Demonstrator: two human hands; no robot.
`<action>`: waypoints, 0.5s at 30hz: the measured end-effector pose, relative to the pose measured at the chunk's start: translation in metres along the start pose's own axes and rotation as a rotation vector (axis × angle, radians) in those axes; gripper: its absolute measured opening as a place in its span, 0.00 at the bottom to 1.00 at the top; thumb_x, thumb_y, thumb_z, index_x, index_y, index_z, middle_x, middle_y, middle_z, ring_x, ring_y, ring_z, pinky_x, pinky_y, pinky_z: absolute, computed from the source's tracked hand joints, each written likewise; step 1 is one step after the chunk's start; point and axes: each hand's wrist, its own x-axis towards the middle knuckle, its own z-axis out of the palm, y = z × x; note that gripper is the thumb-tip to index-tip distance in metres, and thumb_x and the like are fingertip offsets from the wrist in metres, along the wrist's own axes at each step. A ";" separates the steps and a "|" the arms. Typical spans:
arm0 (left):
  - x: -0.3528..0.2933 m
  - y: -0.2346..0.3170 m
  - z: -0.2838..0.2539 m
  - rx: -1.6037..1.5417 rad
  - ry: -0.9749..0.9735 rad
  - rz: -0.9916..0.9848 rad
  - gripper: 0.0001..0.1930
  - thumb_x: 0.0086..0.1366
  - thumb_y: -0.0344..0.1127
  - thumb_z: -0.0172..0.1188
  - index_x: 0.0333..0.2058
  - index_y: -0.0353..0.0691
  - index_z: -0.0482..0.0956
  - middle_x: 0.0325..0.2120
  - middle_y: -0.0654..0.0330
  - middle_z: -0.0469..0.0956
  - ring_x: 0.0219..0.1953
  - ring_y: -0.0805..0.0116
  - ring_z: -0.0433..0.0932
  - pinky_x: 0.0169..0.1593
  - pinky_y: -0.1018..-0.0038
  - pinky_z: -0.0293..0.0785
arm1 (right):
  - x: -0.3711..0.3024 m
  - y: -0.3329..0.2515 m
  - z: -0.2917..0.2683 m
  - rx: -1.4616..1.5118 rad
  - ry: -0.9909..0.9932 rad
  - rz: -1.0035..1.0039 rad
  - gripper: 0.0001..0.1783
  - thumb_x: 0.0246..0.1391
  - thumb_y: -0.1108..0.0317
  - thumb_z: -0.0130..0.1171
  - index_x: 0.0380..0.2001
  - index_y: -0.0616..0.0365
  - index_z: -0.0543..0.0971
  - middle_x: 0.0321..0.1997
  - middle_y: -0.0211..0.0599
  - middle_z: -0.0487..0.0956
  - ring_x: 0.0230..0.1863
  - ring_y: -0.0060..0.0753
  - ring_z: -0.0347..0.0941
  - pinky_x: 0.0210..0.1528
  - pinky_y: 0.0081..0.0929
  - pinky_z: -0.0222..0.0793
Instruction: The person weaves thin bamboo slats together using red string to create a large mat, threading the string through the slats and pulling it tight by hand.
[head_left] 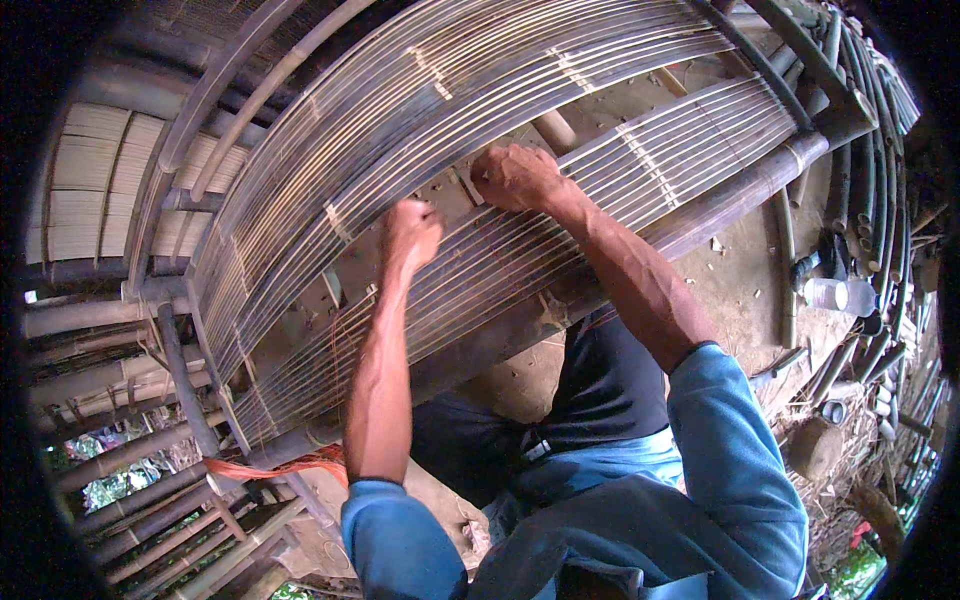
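Both of my hands are over a long gap between two sections of thin bamboo slats on a bamboo frame. My left hand [412, 235] is closed in a fist, slightly blurred, at the edge of the near slats [500, 255]. Farther right, my right hand [520, 180] is also closed, by the same edge. Whatever either hand grips is hidden by the fingers. Pale lashings cross the far slats [390, 130] in short rows. A bundle of orange strands [290, 463] hangs at the left end, and thin orange strands run up beside my left forearm.
A thick bamboo pole [740, 205] borders the slats on my side, close to my legs. Bamboo rails [215, 100] rise at the left. Long bamboo poles [868, 150], clear plastic bottles [838, 295] and a round wood block [815, 447] lie on the right.
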 end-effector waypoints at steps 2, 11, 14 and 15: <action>0.016 -0.004 0.031 -0.148 -0.057 -0.041 0.11 0.57 0.30 0.58 0.35 0.33 0.86 0.28 0.38 0.81 0.30 0.57 0.82 0.36 0.61 0.74 | -0.006 -0.007 0.007 -0.079 -0.028 0.046 0.16 0.55 0.57 0.55 0.39 0.52 0.86 0.40 0.49 0.85 0.45 0.56 0.82 0.49 0.48 0.77; 0.009 0.023 0.028 -0.261 0.100 0.107 0.14 0.57 0.37 0.66 0.34 0.29 0.83 0.25 0.44 0.80 0.30 0.53 0.80 0.40 0.60 0.74 | -0.002 0.023 -0.006 0.236 0.073 -0.073 0.16 0.56 0.58 0.59 0.40 0.56 0.86 0.42 0.45 0.86 0.45 0.49 0.83 0.49 0.41 0.76; -0.012 0.032 0.019 0.002 0.224 0.307 0.13 0.59 0.35 0.69 0.40 0.35 0.85 0.38 0.49 0.82 0.41 0.54 0.81 0.48 0.62 0.76 | -0.012 0.020 -0.022 0.691 -0.022 -0.266 0.17 0.57 0.57 0.61 0.42 0.58 0.86 0.44 0.40 0.86 0.48 0.40 0.82 0.52 0.36 0.75; -0.017 0.028 0.016 0.008 0.234 0.305 0.13 0.59 0.35 0.69 0.40 0.35 0.85 0.38 0.49 0.82 0.41 0.54 0.81 0.48 0.62 0.76 | -0.014 0.014 -0.026 0.692 -0.022 -0.278 0.17 0.57 0.57 0.61 0.42 0.58 0.86 0.44 0.40 0.86 0.48 0.40 0.82 0.52 0.36 0.75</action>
